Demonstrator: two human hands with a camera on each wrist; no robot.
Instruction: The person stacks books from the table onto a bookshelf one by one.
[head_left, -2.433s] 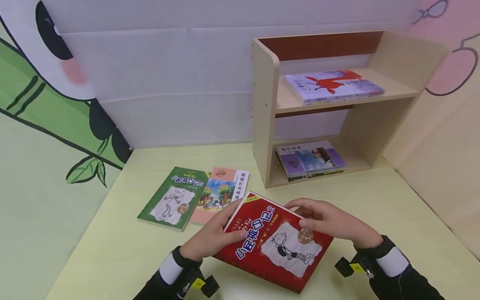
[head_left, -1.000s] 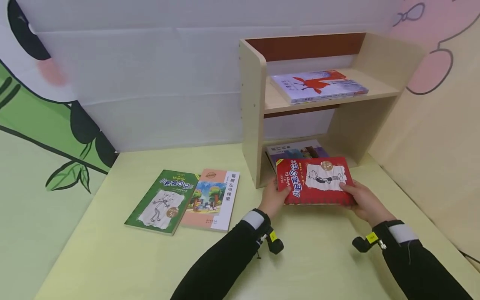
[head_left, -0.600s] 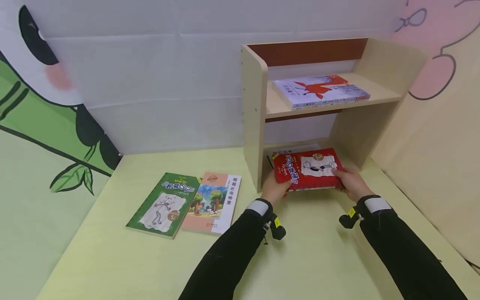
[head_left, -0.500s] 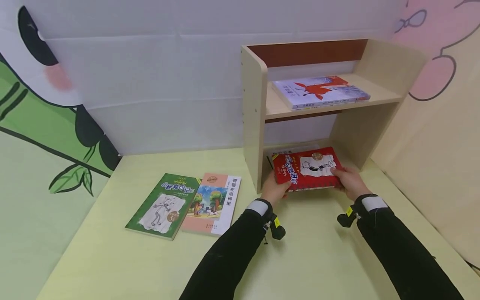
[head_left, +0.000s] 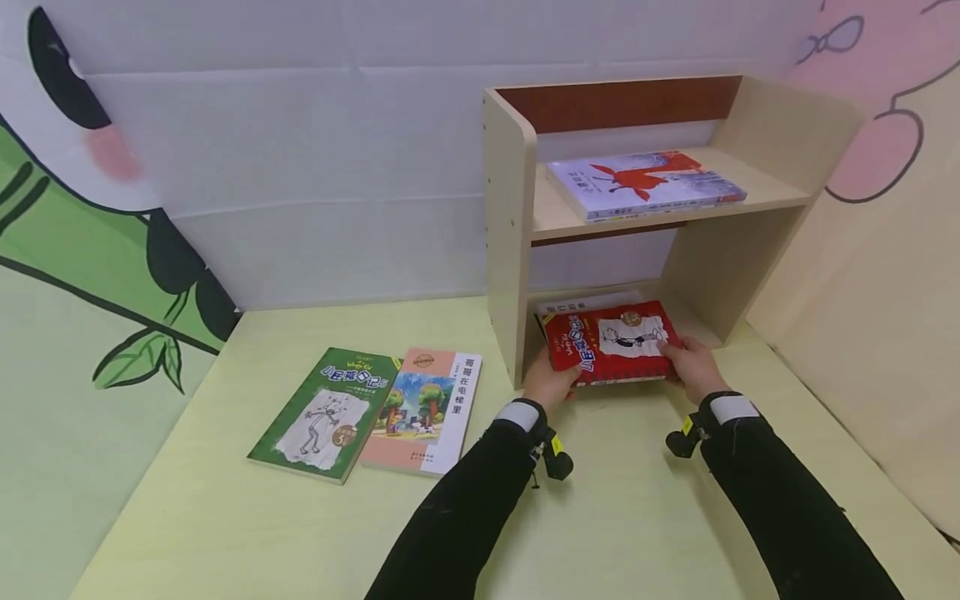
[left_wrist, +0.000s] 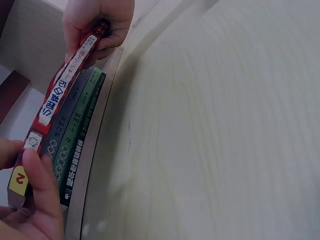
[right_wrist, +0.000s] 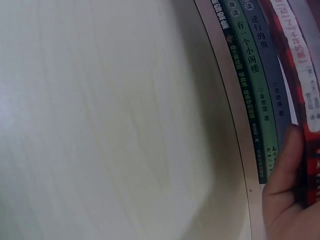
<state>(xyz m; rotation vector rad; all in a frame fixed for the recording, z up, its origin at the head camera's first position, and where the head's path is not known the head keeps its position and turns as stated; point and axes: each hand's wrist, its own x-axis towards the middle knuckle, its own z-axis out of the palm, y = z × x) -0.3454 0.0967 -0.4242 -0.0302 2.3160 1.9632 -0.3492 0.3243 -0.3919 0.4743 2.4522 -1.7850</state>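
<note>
Both hands hold a red paperback book [head_left: 611,342] flat over a stack in the lower compartment of the bookshelf [head_left: 510,242]. My left hand [head_left: 550,382] grips its left end, thumb on the cover; my right hand [head_left: 696,369] grips the right end. In the left wrist view the red book's spine [left_wrist: 60,95] faces out, close over a grey-blue book [left_wrist: 67,117], a green book [left_wrist: 79,127] and a dark green book [left_wrist: 89,137]. The right wrist view shows my right hand [right_wrist: 287,210] at the red book's end. Most of the stack's top cover is hidden.
A green book [head_left: 327,412] overlaps a pink-and-white book [head_left: 427,408] on the table [head_left: 247,550], left of the shelf. Books with a red fox cover [head_left: 641,183] lie on the upper shelf. The shelf's side panels flank the lower compartment.
Both hands have carried the red book from above the table forward and right into the lower compartment, over the stack. Since half a second ago it has barely moved, its far edge slightly lower.
</note>
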